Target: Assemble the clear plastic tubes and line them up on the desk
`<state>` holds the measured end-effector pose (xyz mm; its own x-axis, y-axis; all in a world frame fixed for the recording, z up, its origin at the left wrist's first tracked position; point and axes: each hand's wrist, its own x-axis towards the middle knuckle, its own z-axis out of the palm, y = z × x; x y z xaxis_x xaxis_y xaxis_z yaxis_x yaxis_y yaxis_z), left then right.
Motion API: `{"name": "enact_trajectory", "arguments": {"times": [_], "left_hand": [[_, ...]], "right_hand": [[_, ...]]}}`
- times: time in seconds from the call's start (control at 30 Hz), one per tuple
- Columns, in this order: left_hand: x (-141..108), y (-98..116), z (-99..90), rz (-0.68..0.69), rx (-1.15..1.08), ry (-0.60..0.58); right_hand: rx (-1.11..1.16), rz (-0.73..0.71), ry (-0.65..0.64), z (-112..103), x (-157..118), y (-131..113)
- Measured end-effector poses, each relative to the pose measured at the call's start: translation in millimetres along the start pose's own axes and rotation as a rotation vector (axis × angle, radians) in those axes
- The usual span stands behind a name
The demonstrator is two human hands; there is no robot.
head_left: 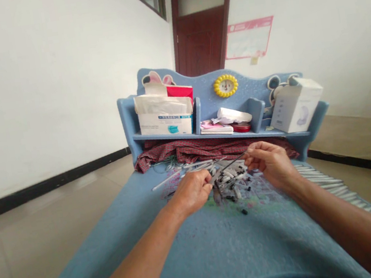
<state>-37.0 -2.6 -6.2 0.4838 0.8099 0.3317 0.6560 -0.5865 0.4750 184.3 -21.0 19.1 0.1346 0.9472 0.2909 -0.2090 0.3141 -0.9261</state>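
Observation:
My right hand (268,162) pinches the upper end of a thin dark rod (232,162), which slants down to the left over a pile of small parts. My left hand (193,191) is closed at the pile's left side, its fingertips pressed together near the rod's lower end; what they hold is too small to make out. Below and between the hands lie white and clear tubes (228,179) mixed with small black caps (231,198). One black cap (244,212) sits apart, nearer to me.
Many pale tubes (332,184) lie in a row along the right edge of the blue table (203,257). Behind are a checked cloth (187,150) and a shelf with a mask box (164,116), papers (216,128) and a white box (295,106).

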Motion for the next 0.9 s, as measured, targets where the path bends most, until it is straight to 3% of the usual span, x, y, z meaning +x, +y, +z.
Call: {"name": "enact_trajectory", "arguments": {"times": [0.23,0.47,0.67,0.83,0.9], "left_hand": [[1,9,-2.9,-0.018,-0.189,-0.012],[2,11,-4.5,-0.066,-0.370,-0.006],[1,21,-8.2,-0.153,-0.495,0.060],[2,16,-1.5,-0.174,-0.467,0.106],[2,13,2.1,-0.183,-0.445,0.120]], "right_hand": [[-0.011,0.080,-0.188,12,4,6],[-0.356,0.170,-0.671,21,29,-17],[-0.476,-0.017,-0.578,26,55,-31],[-0.619,0.113,-0.826,23,53,-13],[-0.674,0.127,-0.856,18,54,-10]]}}
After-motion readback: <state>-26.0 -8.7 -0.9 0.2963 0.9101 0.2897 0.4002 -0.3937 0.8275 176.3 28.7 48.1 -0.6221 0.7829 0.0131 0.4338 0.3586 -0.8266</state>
